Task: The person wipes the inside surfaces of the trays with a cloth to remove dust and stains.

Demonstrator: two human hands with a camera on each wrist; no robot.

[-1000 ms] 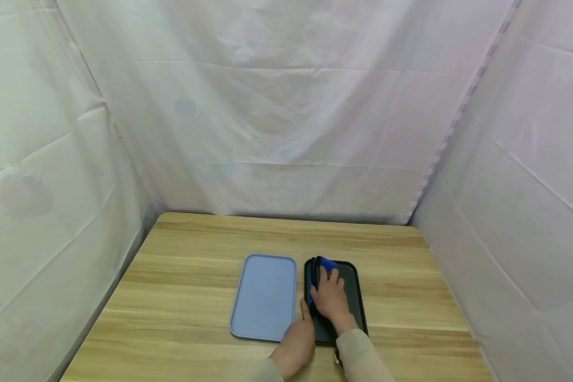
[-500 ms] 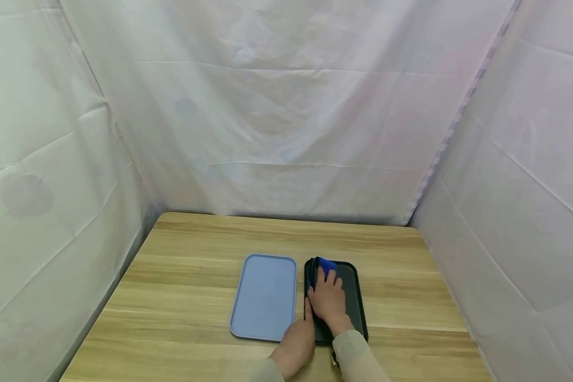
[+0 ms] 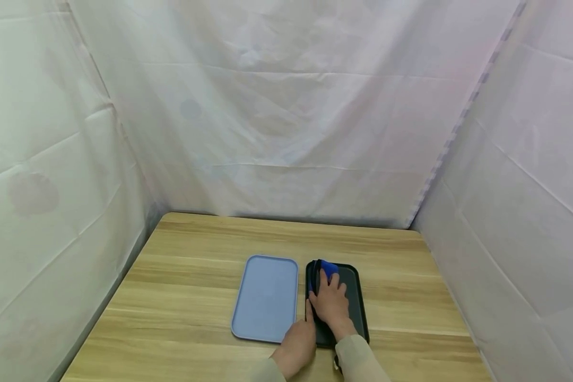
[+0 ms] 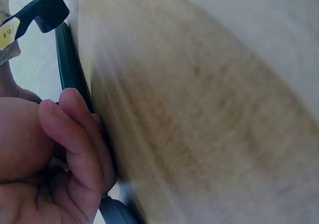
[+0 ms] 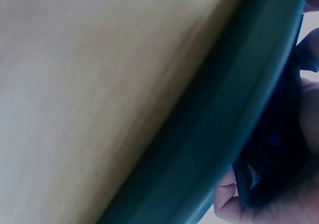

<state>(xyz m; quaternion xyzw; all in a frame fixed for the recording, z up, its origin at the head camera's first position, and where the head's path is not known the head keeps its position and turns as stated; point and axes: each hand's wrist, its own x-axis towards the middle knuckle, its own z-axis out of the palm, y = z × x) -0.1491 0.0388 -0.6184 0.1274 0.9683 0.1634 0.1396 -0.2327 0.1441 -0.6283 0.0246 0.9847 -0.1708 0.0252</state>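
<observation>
A folded blue and black item [image 3: 331, 267], fabric-like but of unclear kind, lies along the left side of a dark green tray [image 3: 356, 300]. My right hand [image 3: 333, 305] is over it with spread fingers; the right wrist view shows curled fingers around its dark part [image 5: 274, 149]. My left hand [image 3: 300, 339] is at the tray's lower left, its straight index finger reaching the left rim near the item. The other left fingers [image 4: 82, 144] curl loosely in the left wrist view, beside the tray's dark edge [image 4: 72, 64], with nothing visible between them. My right hand covers much of the item.
A light blue tray [image 3: 266, 297] lies just left of the dark one, a narrow gap between them. Both rest on a wood-grain table [image 3: 186, 297]. White cloth walls [image 3: 277, 116] stand at the back and both sides.
My left index finger has shifted slightly right, up to the dark tray's rim. My right hand has shifted only slightly, staying on the blue and black item. The whole view tilts a little.
</observation>
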